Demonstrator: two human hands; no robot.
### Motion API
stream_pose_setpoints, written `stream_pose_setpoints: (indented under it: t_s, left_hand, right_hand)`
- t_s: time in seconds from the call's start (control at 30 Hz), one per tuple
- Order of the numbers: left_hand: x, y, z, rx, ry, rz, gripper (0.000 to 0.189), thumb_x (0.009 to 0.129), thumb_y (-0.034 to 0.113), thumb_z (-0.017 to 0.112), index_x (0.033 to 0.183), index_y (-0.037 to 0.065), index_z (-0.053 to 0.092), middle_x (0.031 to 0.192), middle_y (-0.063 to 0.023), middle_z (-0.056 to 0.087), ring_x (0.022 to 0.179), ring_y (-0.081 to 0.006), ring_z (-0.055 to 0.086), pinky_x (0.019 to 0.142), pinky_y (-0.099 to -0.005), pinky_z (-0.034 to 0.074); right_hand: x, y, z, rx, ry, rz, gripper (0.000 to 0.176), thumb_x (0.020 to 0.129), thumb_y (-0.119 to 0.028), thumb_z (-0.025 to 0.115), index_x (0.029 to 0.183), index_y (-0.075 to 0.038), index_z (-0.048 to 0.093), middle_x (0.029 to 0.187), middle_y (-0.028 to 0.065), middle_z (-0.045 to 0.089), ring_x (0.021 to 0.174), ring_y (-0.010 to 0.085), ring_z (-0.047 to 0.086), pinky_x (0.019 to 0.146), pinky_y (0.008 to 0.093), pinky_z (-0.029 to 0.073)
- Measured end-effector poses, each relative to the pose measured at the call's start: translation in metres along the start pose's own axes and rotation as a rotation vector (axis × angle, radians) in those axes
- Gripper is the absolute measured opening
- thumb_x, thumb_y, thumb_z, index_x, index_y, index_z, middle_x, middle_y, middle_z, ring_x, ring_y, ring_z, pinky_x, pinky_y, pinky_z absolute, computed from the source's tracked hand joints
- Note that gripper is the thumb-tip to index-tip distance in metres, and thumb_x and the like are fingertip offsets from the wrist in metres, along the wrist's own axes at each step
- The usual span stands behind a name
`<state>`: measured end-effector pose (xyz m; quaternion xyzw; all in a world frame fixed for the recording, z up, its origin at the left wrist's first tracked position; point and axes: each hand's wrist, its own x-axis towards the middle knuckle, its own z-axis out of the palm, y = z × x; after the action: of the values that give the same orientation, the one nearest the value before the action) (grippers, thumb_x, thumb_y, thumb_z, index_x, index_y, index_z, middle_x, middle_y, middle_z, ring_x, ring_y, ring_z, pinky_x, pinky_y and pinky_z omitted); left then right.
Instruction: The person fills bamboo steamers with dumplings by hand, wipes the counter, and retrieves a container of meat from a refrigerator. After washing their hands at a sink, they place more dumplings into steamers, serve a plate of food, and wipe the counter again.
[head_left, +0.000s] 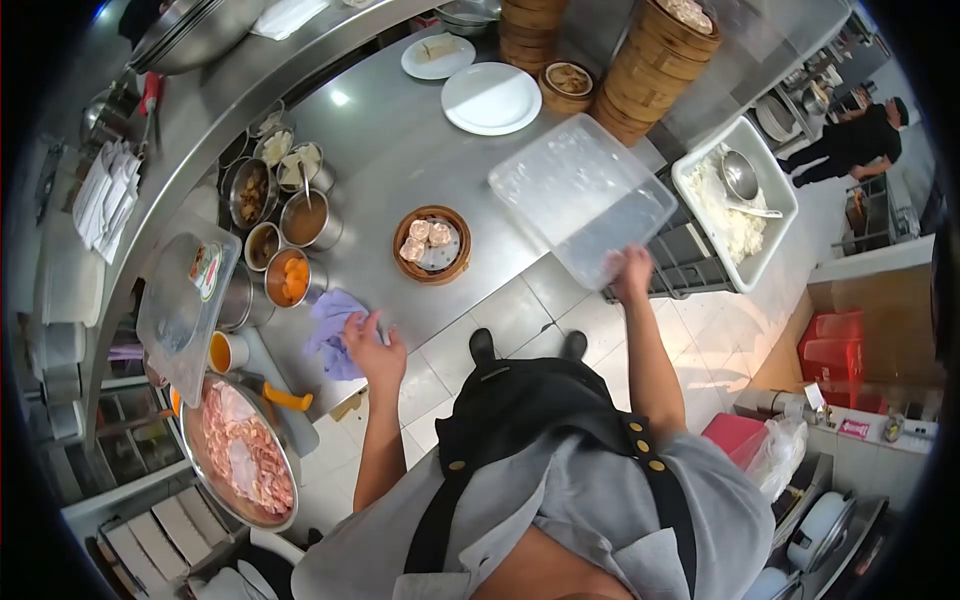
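Note:
With fingers spread, my left hand (pixel 376 348) is at the right side of a crumpled purple cloth (pixel 332 330), which it overlaps in this view. My right hand (pixel 629 270) is closed on the near edge of a translucent plastic lid (pixel 585 195). That lid is held tilted, partly over the table's right edge. Between my hands, farther in, a round bamboo steamer (pixel 431 245) holds several pale pink dumplings (pixel 416 240) grouped on one side of its perforated liner.
Left of the steamer stand metal pots, one with orange pieces (pixel 290 281). A large bowl of raw meat (pixel 238 450) sits near left. White plates (pixel 490 98) and stacked steamers (pixel 660 60) are at the back. A white tub (pixel 735 205) stands right; another person (pixel 850 140) is beyond.

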<state>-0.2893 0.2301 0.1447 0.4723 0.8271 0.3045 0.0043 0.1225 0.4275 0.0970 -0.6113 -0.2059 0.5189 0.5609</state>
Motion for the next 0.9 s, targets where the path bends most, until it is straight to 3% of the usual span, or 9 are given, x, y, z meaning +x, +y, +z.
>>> stream_pose_setpoints:
  t_s: [0.1,0.13,0.23,0.37,0.5,0.63,0.8,0.87,0.9]
  left_hand:
    - [-0.014,-0.001,0.001,-0.032,-0.012,-0.068,0.046,0.065,0.006,0.066,0.111,0.008,0.059,0.118,-0.0173,0.047,0.109,-0.0356,0.044,0.095,-0.0434,0.035]
    - [-0.011,-0.011,0.003,0.104,0.04,-0.052,0.045,0.065,0.006,0.065,0.11,0.007,0.059,0.117,-0.0169,0.047,0.111,-0.0367,0.043,0.094,-0.0443,0.036]
    - [0.001,-0.044,-0.024,0.128,0.288,-0.132,0.045,0.065,0.006,0.064,0.109,0.007,0.058,0.113,-0.0165,0.05,0.111,-0.0337,0.047,0.086,-0.0427,0.044]
    - [-0.001,-0.01,-0.087,-1.262,0.357,-0.809,0.032,0.076,0.018,0.066,0.105,0.008,0.058,0.112,-0.011,0.052,0.101,-0.0254,0.053,0.066,-0.0446,0.051]
    - [0.075,-0.041,-0.15,-1.542,1.013,-0.743,0.029,0.085,0.027,0.06,0.101,0.005,0.049,0.082,-0.0072,0.056,0.064,-0.0221,0.057,0.062,-0.0455,0.05]
    - [0.124,-0.142,-0.169,-1.608,0.826,-0.506,0.016,0.09,0.017,0.045,0.077,0.008,0.043,0.063,-0.0079,0.049,0.05,-0.0175,0.045,0.042,-0.0297,0.039]
    - [0.112,-0.189,-0.169,-1.612,0.57,-0.283,0.019,0.089,0.021,0.051,0.096,0.005,0.056,0.091,-0.0122,0.061,0.08,-0.0239,0.057,0.071,-0.0357,0.049]
    - [0.073,-0.119,-0.171,-1.522,0.598,-0.366,0.021,0.089,0.021,0.053,0.099,0.003,0.056,0.092,-0.0105,0.06,0.08,-0.0224,0.057,0.072,-0.0346,0.049]
    - [0.055,-0.146,-0.168,-1.753,0.176,-0.131,0.025,0.089,0.022,0.054,0.103,0.002,0.056,0.096,-0.0104,0.06,0.084,-0.0232,0.057,0.075,-0.0359,0.049]
  right_hand:
    - [-0.015,-0.021,-0.089,-0.076,0.076,-0.158,0.016,0.083,-0.018,0.053,0.091,-0.005,0.053,0.081,0.0063,0.053,0.069,0.0206,0.057,0.058,0.0341,0.048]
    - [-0.011,-0.007,-0.135,-0.424,0.074,-0.516,0.024,0.083,-0.02,0.053,0.1,-0.004,0.054,0.081,0.0049,0.053,0.071,0.0189,0.056,0.058,0.0322,0.047]
    - [-0.028,-0.039,-0.216,-0.329,-0.095,-0.286,0.036,0.084,-0.026,0.053,0.114,-0.007,0.053,0.083,0.0029,0.056,0.068,0.0132,0.055,0.052,0.0244,0.043]
    - [-0.023,-0.077,-0.227,-0.134,-0.119,-0.125,0.041,0.08,-0.025,0.055,0.117,-0.006,0.052,0.091,0.007,0.054,0.068,0.0165,0.05,0.053,0.028,0.041]
    - [-0.059,-0.117,-0.186,-0.149,-0.077,-0.062,0.035,0.082,-0.023,0.055,0.113,-0.007,0.053,0.091,0.0055,0.054,0.067,0.0154,0.05,0.052,0.0273,0.039]
    - [-0.045,-0.108,-0.194,-0.122,-0.174,-0.147,0.039,0.082,-0.024,0.054,0.119,-0.01,0.051,0.081,0.0044,0.054,0.065,0.0143,0.052,0.05,0.0245,0.041]
    - [-0.075,-0.109,-0.193,-0.048,-0.075,-0.066,0.039,0.08,-0.016,0.05,0.118,-0.008,0.052,0.081,0.007,0.056,0.064,0.0188,0.056,0.048,0.0263,0.043]
    - [-0.068,-0.106,-0.2,0.055,-0.044,-0.031,0.039,0.081,-0.01,0.047,0.119,-0.006,0.051,0.082,0.0077,0.057,0.065,0.0192,0.056,0.051,0.0296,0.046]
    - [-0.076,-0.118,-0.193,0.001,-0.06,-0.035,0.039,0.081,-0.009,0.048,0.119,-0.004,0.05,0.064,0.0012,0.05,0.053,0.0125,0.049,0.048,0.0256,0.043]
